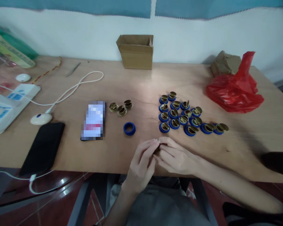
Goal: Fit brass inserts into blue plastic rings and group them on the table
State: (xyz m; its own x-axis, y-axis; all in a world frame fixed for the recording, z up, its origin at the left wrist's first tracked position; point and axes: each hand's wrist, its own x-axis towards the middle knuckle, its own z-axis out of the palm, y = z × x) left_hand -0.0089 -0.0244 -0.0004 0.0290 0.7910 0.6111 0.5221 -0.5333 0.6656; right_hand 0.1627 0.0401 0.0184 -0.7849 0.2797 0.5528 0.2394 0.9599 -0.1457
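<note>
Nearest to me, my left hand and right hand meet at the front edge of the desk, fingertips pressed together around something small. My fingers are curled in narrow over it, and the piece itself is hidden between them, so I cannot tell for certain what it is or whether a hand truly clamps it. My judgement is that I am in the middle of fitting one brass insert into a blue ring, and that the next move calls for a firm, square press with both thumbs so it seats level.

Just beyond the hands lies one empty blue ring, flat and open upward. Left of it, a little further off, sit three loose brass inserts, round, dull gold and unpaired. To the right, a cluster of finished pieces lies in rough rows, each a blue ring with a brass part inside.

Further left lie two phones. At the far edge stand a cardboard box and a red plastic bag.
</note>
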